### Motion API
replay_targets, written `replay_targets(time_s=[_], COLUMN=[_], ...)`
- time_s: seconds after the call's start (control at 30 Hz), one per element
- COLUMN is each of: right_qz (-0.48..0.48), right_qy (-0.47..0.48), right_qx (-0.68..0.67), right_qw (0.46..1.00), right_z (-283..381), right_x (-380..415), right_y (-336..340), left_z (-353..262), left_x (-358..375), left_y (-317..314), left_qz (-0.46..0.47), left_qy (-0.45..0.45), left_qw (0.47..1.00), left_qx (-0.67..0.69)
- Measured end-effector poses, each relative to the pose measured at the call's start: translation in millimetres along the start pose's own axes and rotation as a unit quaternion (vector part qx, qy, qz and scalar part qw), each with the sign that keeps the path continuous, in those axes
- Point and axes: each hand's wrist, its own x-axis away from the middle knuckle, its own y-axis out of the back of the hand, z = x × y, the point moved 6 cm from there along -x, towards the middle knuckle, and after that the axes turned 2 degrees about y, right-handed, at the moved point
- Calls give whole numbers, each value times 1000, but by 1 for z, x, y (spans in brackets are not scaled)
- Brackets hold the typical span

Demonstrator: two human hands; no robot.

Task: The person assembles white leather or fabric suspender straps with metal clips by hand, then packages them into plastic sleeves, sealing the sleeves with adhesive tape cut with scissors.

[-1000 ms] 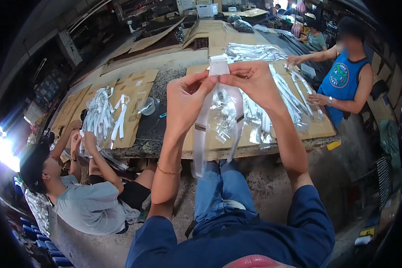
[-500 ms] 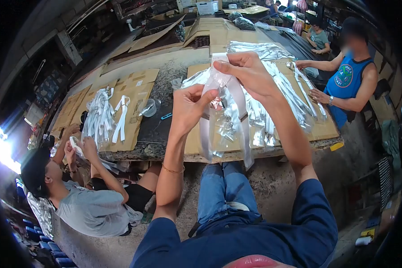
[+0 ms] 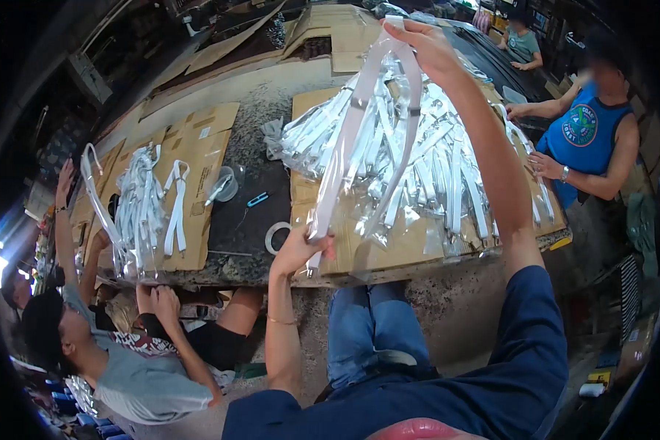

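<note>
Holds a looped white strap (image 3: 345,143) at a slant, pinching the top in the right hand (image 3: 427,48) and grasping a lower end in the left hand (image 3: 298,249), before heaped straps (image 3: 447,150) beyond the left.

The strap (image 3: 336,183) looks like smooth cloth, the bag (image 3: 272,139) glossy plastic, the cardboard (image 3: 216,121) matt, the tabletop (image 3: 260,110) rough

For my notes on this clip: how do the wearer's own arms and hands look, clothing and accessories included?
The left hand and right hand are both ungloved. The left sleeve and right sleeve are short and plain navy blue, leaving the forearms uncovered. A thin, gold-toned bracelet circles the left forearm; none shows on the right.
</note>
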Motion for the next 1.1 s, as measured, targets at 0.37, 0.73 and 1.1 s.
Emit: replay_targets(time_s=[0.37, 0.73, 1.1], right_qz=[-139, -226, -217], right_qy=[-164, -165, -125], right_qx=[220, 82, 47], right_qw=[951, 957, 967], right_z=[-187, -306, -393], right_x=[-102, -150, -164], right_y=[88, 87, 94], left_z=[14, 25, 35], left_x=[-72, -190, -228], left_y=[129, 174, -67], left_qz=[-204, -451, -236], left_qy=[24, 5, -285], left_qw=[977, 853, 859], left_qx=[58, -263, -353])
